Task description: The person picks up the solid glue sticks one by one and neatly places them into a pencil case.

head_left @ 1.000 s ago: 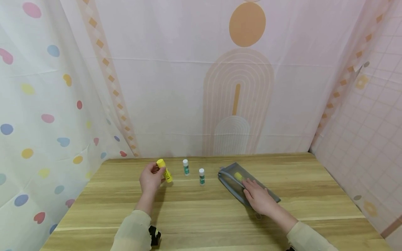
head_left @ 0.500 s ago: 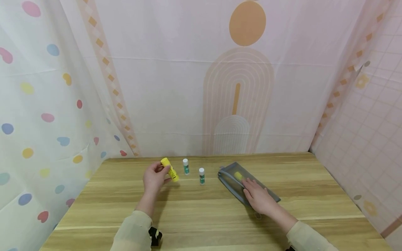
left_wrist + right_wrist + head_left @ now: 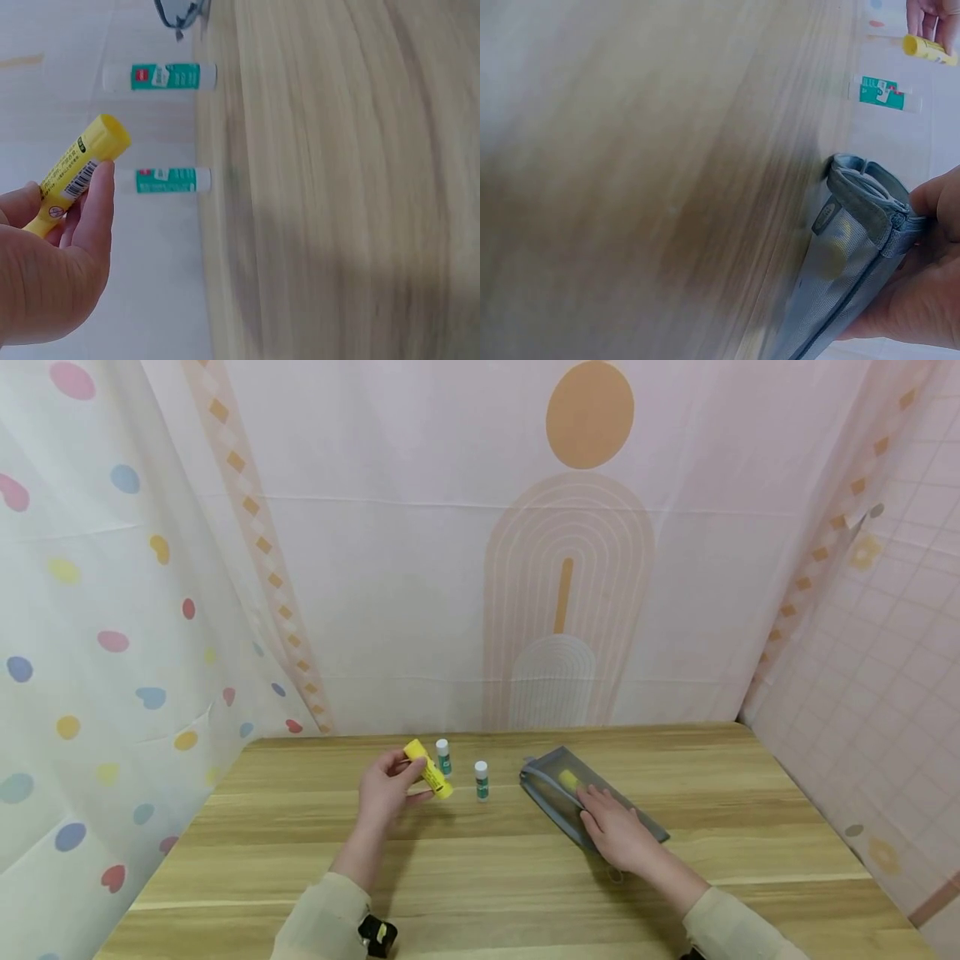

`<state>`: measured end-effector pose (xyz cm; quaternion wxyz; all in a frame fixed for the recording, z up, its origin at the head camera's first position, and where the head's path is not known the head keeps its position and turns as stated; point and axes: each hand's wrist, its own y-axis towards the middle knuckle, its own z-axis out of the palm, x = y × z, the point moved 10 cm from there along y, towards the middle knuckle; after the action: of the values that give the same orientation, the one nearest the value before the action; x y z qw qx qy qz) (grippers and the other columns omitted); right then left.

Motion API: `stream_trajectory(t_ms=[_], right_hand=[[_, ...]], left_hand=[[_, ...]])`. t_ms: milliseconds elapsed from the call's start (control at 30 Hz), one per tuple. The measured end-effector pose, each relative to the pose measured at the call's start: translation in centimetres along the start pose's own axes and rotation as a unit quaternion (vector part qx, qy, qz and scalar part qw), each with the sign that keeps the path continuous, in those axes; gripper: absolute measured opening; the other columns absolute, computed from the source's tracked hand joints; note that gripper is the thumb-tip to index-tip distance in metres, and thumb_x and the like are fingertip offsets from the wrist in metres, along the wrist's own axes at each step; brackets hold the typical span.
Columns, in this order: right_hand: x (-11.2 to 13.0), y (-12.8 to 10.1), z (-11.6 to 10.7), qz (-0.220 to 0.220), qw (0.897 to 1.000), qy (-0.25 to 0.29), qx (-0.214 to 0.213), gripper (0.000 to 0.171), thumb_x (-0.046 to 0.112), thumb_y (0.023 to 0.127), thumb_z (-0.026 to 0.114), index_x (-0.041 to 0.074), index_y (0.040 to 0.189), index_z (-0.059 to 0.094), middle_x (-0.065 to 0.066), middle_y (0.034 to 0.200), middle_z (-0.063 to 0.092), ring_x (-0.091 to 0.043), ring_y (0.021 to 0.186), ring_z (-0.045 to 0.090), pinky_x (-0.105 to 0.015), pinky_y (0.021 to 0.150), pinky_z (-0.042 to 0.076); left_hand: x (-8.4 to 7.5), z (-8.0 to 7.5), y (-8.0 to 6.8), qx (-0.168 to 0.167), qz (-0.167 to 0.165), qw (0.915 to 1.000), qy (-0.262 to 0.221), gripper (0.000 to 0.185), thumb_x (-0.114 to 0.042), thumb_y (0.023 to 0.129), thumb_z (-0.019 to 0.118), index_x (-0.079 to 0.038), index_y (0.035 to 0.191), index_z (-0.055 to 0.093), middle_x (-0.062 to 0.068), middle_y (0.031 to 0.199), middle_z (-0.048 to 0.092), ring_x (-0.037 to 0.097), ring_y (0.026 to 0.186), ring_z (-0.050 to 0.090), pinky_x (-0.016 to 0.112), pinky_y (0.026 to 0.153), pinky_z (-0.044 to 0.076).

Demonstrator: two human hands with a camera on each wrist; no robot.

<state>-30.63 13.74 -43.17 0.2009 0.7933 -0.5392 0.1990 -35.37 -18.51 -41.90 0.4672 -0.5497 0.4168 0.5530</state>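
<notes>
My left hand [image 3: 386, 789] grips a yellow glue stick [image 3: 428, 768] above the wooden table [image 3: 480, 868]; the same yellow glue stick [image 3: 75, 169] shows between thumb and fingers in the left wrist view. Two small white-and-green glue sticks [image 3: 443, 757] [image 3: 482, 779] stand upright just right of it. My right hand [image 3: 617, 831] rests on a grey mesh pencil pouch [image 3: 558, 781] with something yellow inside. In the right wrist view my fingers [image 3: 922, 292] hold the pouch [image 3: 847, 277] by its zipper edge.
Patterned fabric curtains close in the table on the back, left and right. The table's near half is bare wood.
My left hand has carried the yellow glue stick to the right, toward the two small sticks. The right hand stays on the pouch.
</notes>
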Motion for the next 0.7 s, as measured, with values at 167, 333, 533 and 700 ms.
stream_trajectory(t_ms=[167,333,533,700], right_hand=[[-0.1,0.0,0.0,0.001,1.0,0.0,0.0,0.041,0.01,0.105,0.046,-0.006,0.143,0.046,-0.032,0.147,0.039,-0.053,0.136,0.03,-0.083,0.098,0.022],[-0.1,0.1,0.0,0.0,1.0,-0.002,-0.001,0.041,0.01,0.105,0.046,-0.006,0.143,0.046,-0.032,0.146,0.039,-0.054,0.136,0.031,-0.083,0.097,0.022],[-0.1,0.0,0.0,0.001,1.0,-0.001,-0.001,0.041,0.01,0.105,0.046,-0.005,0.143,0.046,-0.032,0.147,0.039,-0.053,0.136,0.031,-0.083,0.098,0.022],[-0.2,0.1,0.0,0.004,1.0,-0.004,0.0,0.041,0.011,0.105,0.046,-0.004,0.144,0.046,-0.031,0.147,0.039,-0.052,0.136,0.031,-0.082,0.098,0.023]], left_hand=[[0.1,1.3,-1.0,0.022,-0.009,0.9996,-0.014,0.038,-0.004,0.096,0.065,0.01,0.128,0.053,0.018,0.112,0.057,0.021,0.09,0.066,0.04,0.073,0.062],[0.4,2.7,-2.1,0.046,-0.019,0.9985,-0.022,0.034,-0.005,0.096,0.065,0.008,0.126,0.055,0.017,0.111,0.059,0.024,0.094,0.066,0.04,0.073,0.062],[0.6,4.2,-3.3,0.069,-0.018,0.997,-0.03,0.033,-0.006,0.096,0.065,0.008,0.124,0.056,0.017,0.109,0.061,0.025,0.093,0.066,0.043,0.074,0.061],[0.6,5.7,-4.1,0.091,-0.01,0.9949,-0.042,0.031,-0.004,0.096,0.065,0.011,0.121,0.055,0.016,0.105,0.062,0.023,0.089,0.067,0.048,0.075,0.06]])
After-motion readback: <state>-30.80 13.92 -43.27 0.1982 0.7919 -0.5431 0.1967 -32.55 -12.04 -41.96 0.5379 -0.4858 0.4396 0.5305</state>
